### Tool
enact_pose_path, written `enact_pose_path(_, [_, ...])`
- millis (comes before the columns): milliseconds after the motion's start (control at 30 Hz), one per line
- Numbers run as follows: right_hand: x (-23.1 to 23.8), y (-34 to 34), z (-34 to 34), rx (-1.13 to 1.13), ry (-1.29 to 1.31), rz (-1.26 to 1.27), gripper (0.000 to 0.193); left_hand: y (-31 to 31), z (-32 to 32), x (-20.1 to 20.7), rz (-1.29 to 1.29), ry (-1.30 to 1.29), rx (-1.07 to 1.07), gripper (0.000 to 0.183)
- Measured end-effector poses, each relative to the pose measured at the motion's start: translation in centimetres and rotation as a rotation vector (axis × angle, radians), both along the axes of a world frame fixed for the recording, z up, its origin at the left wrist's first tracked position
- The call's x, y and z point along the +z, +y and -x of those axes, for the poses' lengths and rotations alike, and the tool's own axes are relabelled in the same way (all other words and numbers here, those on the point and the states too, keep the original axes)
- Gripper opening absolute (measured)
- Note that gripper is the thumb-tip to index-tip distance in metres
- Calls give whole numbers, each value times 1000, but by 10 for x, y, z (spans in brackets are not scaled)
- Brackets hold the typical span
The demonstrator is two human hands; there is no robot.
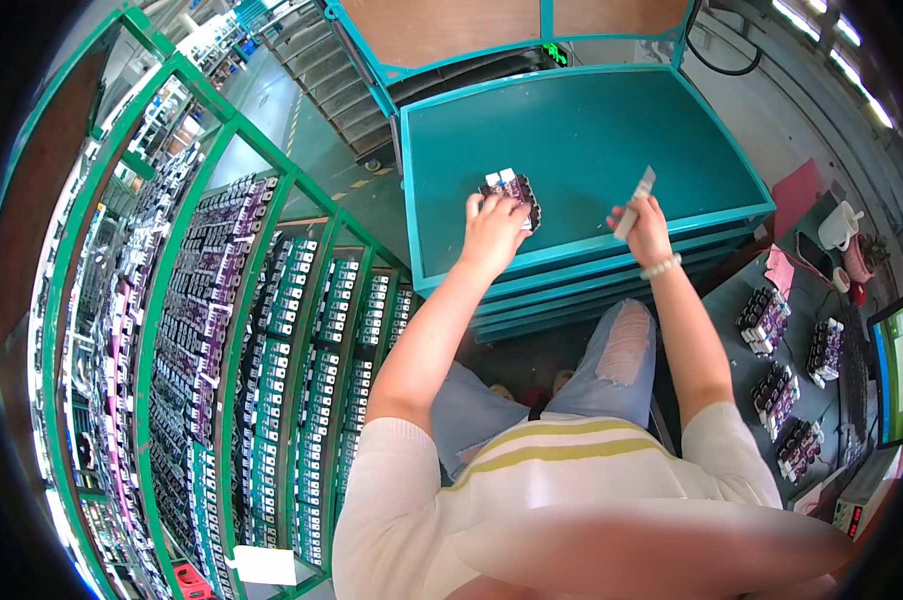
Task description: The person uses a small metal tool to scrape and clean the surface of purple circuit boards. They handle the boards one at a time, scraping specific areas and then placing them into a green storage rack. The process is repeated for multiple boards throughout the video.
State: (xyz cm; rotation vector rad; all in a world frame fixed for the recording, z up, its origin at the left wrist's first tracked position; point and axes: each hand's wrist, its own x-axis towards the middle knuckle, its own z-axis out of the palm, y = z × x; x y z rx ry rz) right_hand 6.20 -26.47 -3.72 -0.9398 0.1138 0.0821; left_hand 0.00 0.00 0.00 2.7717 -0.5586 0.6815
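The circuit module (pixel 520 188) is located on the green table (pixel 581 130), near its front-left edge. The fingers of the left hand (pixel 493 232) are laid over it; whether it is firmly gripped cannot be told. A pale, flat, blade-like tool (pixel 643 186) is grasped by the right hand (pixel 649 232), held well apart. Risks judged: board parts could be scratched if the tool were brought in carelessly; fingers could be nicked by a slip; the module could be skidded by uneven pressure.

The left hand (pixel 493 232) hides part of the electronic module (pixel 507 187) at one o'clock; the monitor (pixel 899 365) at three is cut off; a reddish shape (pixel 661 550) at five is blurred.
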Motion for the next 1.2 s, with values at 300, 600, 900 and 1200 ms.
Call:
enact_pose_path(300, [-3, -15, 76, 289, 68, -198, 14, 1, -13, -16, 102, -177, -138, 27])
enact_pose_path(600, [77, 61, 106, 607, -106, -40, 40, -11, 82, 55, 60, -363, -329, 29])
enact_pose_path(900, [98, 98, 153, 581, -28, -66, 17, 5, 173, 67, 635, -172, -42, 67])
enact_pose_path(1200, [102, 95, 169, 552, 8, 43, 15, -2, 176, 43, 952, -11, -387, 27])
